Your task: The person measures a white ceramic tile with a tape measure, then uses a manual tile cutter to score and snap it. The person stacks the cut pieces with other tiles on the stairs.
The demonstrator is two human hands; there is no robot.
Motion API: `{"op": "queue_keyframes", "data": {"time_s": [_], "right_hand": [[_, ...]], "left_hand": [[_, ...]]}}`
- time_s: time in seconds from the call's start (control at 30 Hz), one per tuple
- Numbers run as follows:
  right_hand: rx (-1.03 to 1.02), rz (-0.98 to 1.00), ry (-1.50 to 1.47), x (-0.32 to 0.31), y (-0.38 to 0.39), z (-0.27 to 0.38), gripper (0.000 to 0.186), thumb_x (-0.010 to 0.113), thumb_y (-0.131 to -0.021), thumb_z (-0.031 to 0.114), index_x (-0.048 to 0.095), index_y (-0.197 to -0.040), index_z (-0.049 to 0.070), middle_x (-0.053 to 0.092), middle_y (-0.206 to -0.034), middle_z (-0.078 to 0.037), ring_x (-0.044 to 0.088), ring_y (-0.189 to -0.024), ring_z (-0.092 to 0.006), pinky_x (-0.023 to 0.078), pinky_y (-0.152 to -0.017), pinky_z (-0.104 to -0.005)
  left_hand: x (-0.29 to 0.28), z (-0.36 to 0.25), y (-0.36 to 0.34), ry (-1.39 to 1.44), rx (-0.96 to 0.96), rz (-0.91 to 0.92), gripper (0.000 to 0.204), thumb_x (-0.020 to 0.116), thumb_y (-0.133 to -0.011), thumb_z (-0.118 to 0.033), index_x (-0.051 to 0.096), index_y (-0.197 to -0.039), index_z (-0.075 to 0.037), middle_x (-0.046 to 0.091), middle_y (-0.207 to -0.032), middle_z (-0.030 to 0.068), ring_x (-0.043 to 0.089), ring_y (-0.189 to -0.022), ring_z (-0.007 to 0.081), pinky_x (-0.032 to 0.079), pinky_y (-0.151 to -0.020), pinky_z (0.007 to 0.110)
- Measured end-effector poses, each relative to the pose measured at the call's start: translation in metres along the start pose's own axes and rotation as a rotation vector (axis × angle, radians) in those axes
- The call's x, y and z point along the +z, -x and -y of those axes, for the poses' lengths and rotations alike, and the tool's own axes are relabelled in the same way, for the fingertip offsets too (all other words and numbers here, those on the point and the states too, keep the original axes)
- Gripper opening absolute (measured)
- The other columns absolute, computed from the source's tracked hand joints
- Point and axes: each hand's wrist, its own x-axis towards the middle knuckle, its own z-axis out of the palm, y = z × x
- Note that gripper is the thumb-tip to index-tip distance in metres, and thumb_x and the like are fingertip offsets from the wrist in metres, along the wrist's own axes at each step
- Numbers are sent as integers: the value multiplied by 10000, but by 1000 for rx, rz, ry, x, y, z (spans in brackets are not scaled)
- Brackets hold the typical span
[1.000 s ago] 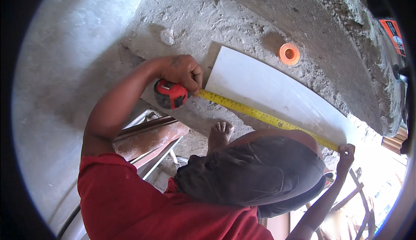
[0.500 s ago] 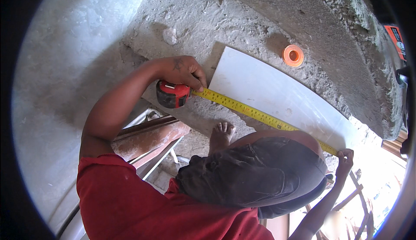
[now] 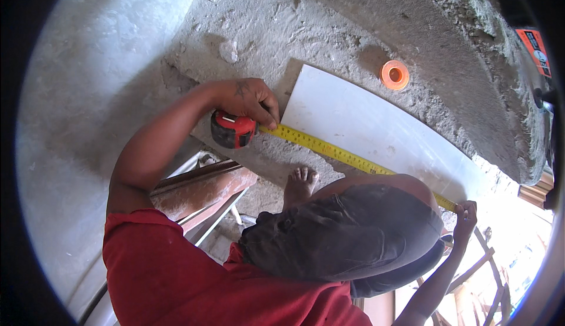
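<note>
Head view: the yellow tape blade (image 3: 329,149) bears printed graduations; an orange label (image 3: 534,51) at far right carries small print. The left hand (image 3: 252,101) clamps the blade between thumb and fingers beside its red-and-black case (image 3: 233,130); the right hand (image 3: 465,216) pinches its far end. The blade runs along the white panel (image 3: 371,123). Half a second earlier, placement is nearly identical.

The concrete slab (image 3: 265,25) looks rough and matt, the white panel (image 3: 365,111) smooth with a faint sheen. The tape measure (image 3: 231,130) has a plastic-looking case and smooth yellow blade (image 3: 326,148); the red shirt (image 3: 176,267) is matt cloth.
</note>
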Motion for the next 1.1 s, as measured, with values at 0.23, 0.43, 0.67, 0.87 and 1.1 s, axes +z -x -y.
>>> {"op": "queue_keyframes", "data": {"time_s": [0.23, 0.43, 0.67, 0.87, 1.1], "right_hand": [[11, -14, -67, -1, 0, -7, 232, 664, -864, 232, 542, -788, 50, 519, -836, -25, 508, -778, -135, 366, -615, -285], [84, -3, -46, -2, 3, 2, 229, 650, -861, 232, 541, -792, 43, 513, -840, -30, 504, -789, -144, 378, -653, -304], [108, 23, -16, -5, 4, 16, 141, 615, -861, 132, 540, -808, 25, 510, -847, -43, 502, -804, -158, 411, -719, -317], [34, -36, -35, -2, 3, 8, 159, 648, -859, 157, 546, -798, 50, 524, -832, -24, 513, -768, -142, 363, -608, -282], [1, -36, 20, 0, 2, -1, 144, 648, -857, 133, 544, -813, 44, 528, -833, -25, 522, -761, -142, 378, -605, -284]], "left_hand": [[-1, -7, 5, -96, -3, -16, 214, 758, -810, -147, 721, -967, -6, 725, -913, 73, 653, -810, 98, 512, -733, 247], [1, -5, 8, -29, 3, -22, 212, 736, -822, -162, 720, -964, -7, 726, -892, 70, 651, -788, 96, 513, -728, 250], [3, -5, 2, -48, -2, -53, 194, 702, -838, -160, 714, -948, 0, 717, -852, 55, 623, -748, 79, 488, -695, 249], [5, -9, 4, -79, -3, -76, 186, 694, -840, -162, 714, -940, -7, 713, -841, 47, 614, -736, 83, 482, -689, 259], [1, -4, 0, -70, 25, -29, 186, 694, -844, -159, 714, -952, -9, 715, -860, 48, 613, -759, 70, 485, -696, 253]]}}
